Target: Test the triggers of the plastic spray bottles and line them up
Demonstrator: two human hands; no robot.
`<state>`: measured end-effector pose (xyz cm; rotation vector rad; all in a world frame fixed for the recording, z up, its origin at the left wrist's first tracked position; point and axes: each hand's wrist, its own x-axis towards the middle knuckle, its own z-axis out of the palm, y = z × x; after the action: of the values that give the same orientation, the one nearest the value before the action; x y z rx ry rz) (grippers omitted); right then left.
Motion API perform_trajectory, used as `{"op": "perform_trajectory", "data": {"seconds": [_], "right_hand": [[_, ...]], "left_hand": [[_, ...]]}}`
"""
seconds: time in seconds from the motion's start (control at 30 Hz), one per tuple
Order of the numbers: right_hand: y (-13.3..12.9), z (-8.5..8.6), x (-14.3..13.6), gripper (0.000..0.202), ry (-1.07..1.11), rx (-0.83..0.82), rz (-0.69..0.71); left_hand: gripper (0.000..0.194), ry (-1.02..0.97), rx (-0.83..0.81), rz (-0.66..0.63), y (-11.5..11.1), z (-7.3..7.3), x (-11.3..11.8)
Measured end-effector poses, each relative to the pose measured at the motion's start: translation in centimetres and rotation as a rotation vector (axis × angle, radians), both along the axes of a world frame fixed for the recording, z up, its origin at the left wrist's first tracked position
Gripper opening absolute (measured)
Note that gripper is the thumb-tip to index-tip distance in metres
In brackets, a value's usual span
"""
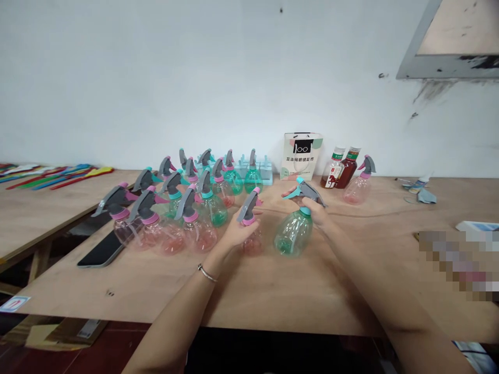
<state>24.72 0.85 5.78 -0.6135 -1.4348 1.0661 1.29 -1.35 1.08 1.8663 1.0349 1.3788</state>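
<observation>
My left hand (pixel 238 227) is closed around the neck of a pink spray bottle (pixel 252 243) with a grey and pink trigger head. To its right, my right hand (pixel 315 210) grips a green spray bottle (pixel 293 235) by its neck, just under the grey and turquoise head. That bottle leans, its base toward the left. Left of my hands stand several more spray bottles in pink and green, the closest being a pink spray bottle (pixel 199 235). A single pink spray bottle (pixel 356 188) stands apart at the back right.
A phone (pixel 102 249) lies at the table's left, partly under the bottles. Along the wall are a light-blue rack (pixel 265 171), a paper bag (pixel 302 156) and two drink bottles (pixel 342 170). Colourful strips (pixel 74 175) cover a neighbouring table. A small glue-like bottle (pixel 421 182) lies at right.
</observation>
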Motion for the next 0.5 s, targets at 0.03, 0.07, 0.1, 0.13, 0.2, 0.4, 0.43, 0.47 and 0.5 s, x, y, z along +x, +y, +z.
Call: {"op": "perform_trajectory", "data": {"seconds": [0.03, 0.07, 0.1, 0.13, 0.2, 0.4, 0.43, 0.47, 0.5], "right_hand": [[0.0, -0.1, 0.1, 0.021, -0.011, 0.008, -0.031], [0.0, -0.2, 0.2, 0.016, -0.03, 0.012, -0.065], [0.1, -0.2, 0.3, 0.011, -0.055, 0.011, -0.09], [0.2, -0.3, 0.4, 0.009, -0.075, 0.004, -0.102], [0.5, -0.3, 0.7, 0.011, -0.098, -0.008, -0.096], [2.9, 0.7, 4.8, 0.018, -0.269, 0.12, -0.418], [3.4, 0.8, 6.2, 0.019, -0.273, 0.113, -0.522], [3.9, 0.9, 7.7, 0.022, -0.275, 0.091, -0.635], [4.3, 0.9, 9.3, 0.025, -0.289, 0.057, -0.752]], "left_hand": [[0.046, 0.001, 0.0, -0.001, 0.1, -0.1, 0.0], [0.045, 0.003, -0.003, -0.002, 0.2, -0.2, 0.0], [0.043, 0.006, -0.01, 0.0, 0.2, -0.3, -0.1], [0.041, 0.01, -0.019, 0.006, 0.3, -0.3, -0.1], [0.04, 0.01, -0.033, 0.014, 0.2, -0.3, -0.1], [0.045, -0.033, -0.033, -0.017, -0.3, 0.3, 0.2], [0.046, -0.037, -0.032, -0.02, -0.4, 0.4, 0.2], [0.048, -0.041, -0.031, -0.02, -0.4, 0.4, 0.2], [0.048, -0.044, -0.028, -0.018, -0.3, 0.3, 0.3]]}}
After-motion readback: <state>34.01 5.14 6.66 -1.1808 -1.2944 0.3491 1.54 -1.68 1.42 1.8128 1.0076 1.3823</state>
